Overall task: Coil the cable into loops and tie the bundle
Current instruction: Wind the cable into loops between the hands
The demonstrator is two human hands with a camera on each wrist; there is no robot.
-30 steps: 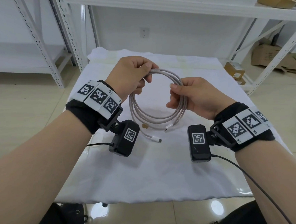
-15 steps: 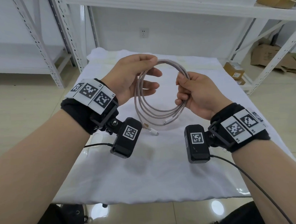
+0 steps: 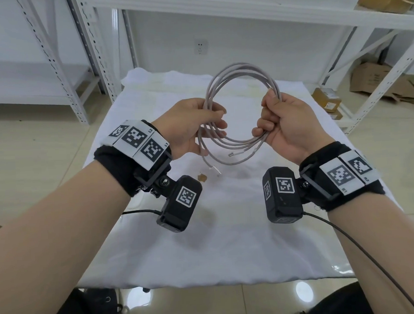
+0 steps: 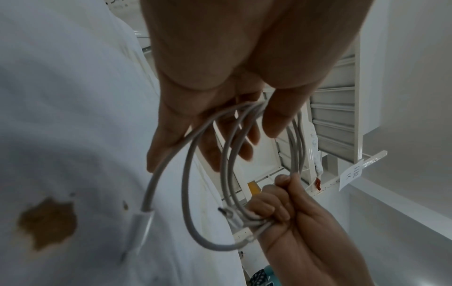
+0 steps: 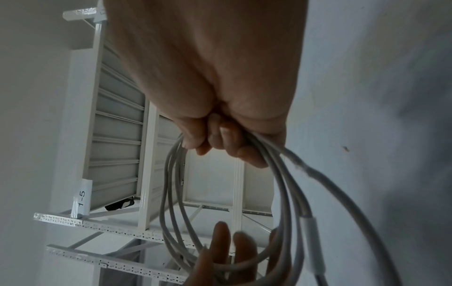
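A grey cable (image 3: 239, 67), wound into several loops, hangs in the air over the white-clothed table (image 3: 217, 240). My right hand (image 3: 268, 115) grips the coil's right side in a closed fist. My left hand (image 3: 219, 120) holds the left side loosely, thumb above the strands and nearly straight fingers below. One plug end (image 3: 231, 154) lies along the coil's bottom; the other (image 3: 213, 167) dangles beneath my left hand. The left wrist view shows the strands (image 4: 188, 174) crossing my fingers and the dangling white plug (image 4: 141, 228). The right wrist view shows my fist (image 5: 220, 143) around the loops (image 5: 171, 193).
A brown stain (image 3: 202, 178) marks the cloth under the coil. White metal shelving (image 3: 95, 54) stands behind and to both sides of the table. Cardboard boxes (image 3: 369, 78) lie on the floor at the right. Black camera leads trail from both wrists.
Both hands have raised the coil and tipped its top away from me. My right hand has closed from a fingertip hold into a fist; my left fingers have straightened.
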